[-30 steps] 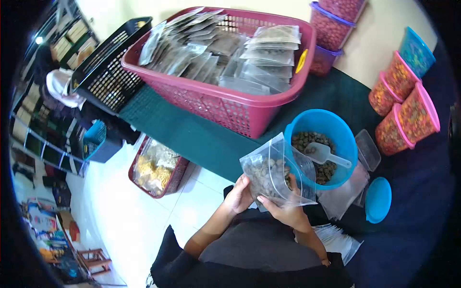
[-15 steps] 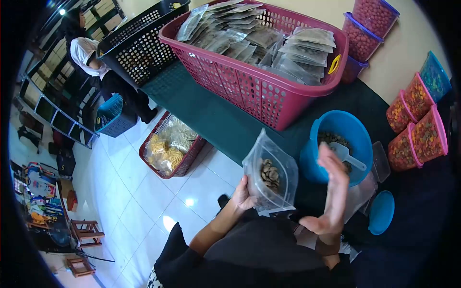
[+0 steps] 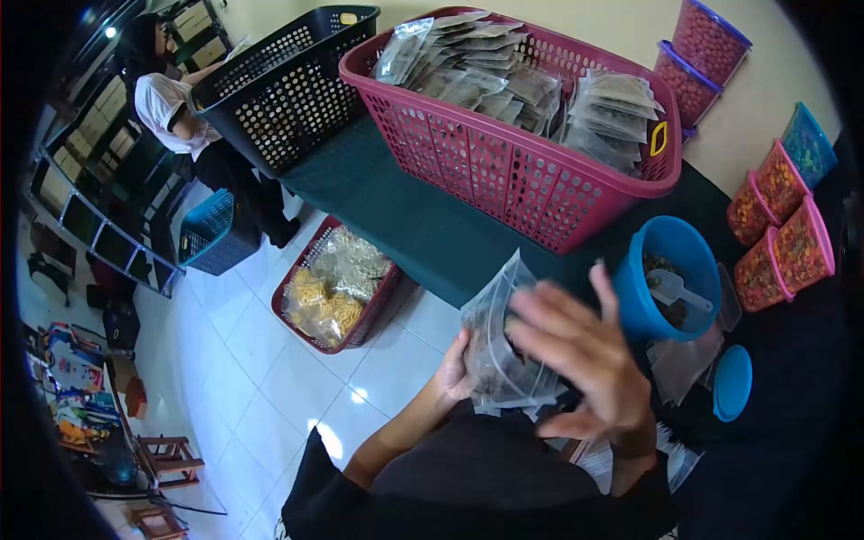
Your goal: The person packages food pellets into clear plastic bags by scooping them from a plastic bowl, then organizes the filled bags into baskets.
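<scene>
My left hand (image 3: 456, 371) grips a clear zip pouch (image 3: 486, 337) by its left edge, thumb on the front. Dark brown pieces inside it are mostly covered by my right hand (image 3: 589, 364). That hand is smeared by motion, fingers spread, its fingertips overlapping the pouch front in this view. To the right stands a blue bucket (image 3: 636, 288) with small brownish-green pieces inside and a white scoop (image 3: 681, 293) resting in it.
A maroon basket (image 3: 504, 180) of filled pouches and a black basket (image 3: 297, 99) sit on the green-covered table. Colourful tubs (image 3: 783, 247) stand at right, a blue lid (image 3: 733, 382) nearby. On the floor are a red basket (image 3: 360, 333) and a blue one (image 3: 220, 243) near a person (image 3: 171, 112).
My right hand has swung left from beside the bucket to in front of the pouch. The camera view has shifted slightly, and the person at the back has raised an arm.
</scene>
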The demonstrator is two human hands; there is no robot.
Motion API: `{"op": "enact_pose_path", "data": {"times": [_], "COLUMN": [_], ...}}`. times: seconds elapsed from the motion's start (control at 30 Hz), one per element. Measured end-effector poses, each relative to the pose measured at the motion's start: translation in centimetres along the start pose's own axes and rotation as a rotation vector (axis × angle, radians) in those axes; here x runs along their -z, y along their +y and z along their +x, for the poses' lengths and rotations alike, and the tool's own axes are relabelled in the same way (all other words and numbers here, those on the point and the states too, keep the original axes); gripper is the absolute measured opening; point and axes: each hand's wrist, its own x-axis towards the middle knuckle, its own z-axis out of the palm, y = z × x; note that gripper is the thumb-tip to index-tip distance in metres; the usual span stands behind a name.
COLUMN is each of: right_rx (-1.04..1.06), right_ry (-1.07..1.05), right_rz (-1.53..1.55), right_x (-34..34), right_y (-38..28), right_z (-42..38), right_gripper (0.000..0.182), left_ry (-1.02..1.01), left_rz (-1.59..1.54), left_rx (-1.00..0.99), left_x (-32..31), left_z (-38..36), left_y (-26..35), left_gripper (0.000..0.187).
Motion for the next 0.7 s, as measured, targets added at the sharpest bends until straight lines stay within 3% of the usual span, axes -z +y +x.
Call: {"op": "enact_pose_path", "data": {"times": [0.07,0.17,0.23,0.3,0.37,0.43,0.57,0.63,0.7], "right_rx": [-0.023,-0.172,-0.074,-0.123,-0.237,-0.32,-0.492,-0.556,-0.667], "right_ry": [0.372,0.467,-0.158,-0.251,0.419,0.73,0.214,0.167,0.355], "right_rz": [0.069,0.203,-0.045,-0.013,0.184,0.187,0.021,0.006,0.278], "right_x": [0.2,-1.7,-2.7,-3.7,-3.7,-3.9,-3.8,-5.2,-6.3], "right_y": [0.1,-0.4,-0.3,-0.3,-0.4,-0.9,-0.3,0.5,0.7], "right_z": [-0.1,-0.5,1.1,0.8,-0.2,0.0,-1.4,-2.8,-4.1], "right_gripper": [0.068,0.068,0.069,0.069,0.07,0.072,0.041,0.016,0.011], "left_ry": [-0.008,0.012,0.248,0.261,0.221,0.286,0.224,0.153,0.123], "left_rz": [-0.022,0.005,0.323,0.318,0.301,0.378,0.22,0.47,0.44], "left_rx": [0.03,0.045,-0.009,0.006,0.041,0.047,0.015,-0.071,-0.057], "left_x": [0.2,-0.5,-2.2,-1.5,-1.9,-2.1,-2.4,-2.2,-2.6], "left_z": [-0.5,-1.0,-1.3,-1.6,-1.7,-1.7,-1.0,-0.9,-0.6], "left_y": [1.1,2.3,2.5,3.3,3.8,4.1,4.4,4.6,4.9], "left_gripper": [0.061,0.063,0.063,0.064,0.065,0.068,0.063,0.059,0.053]}}
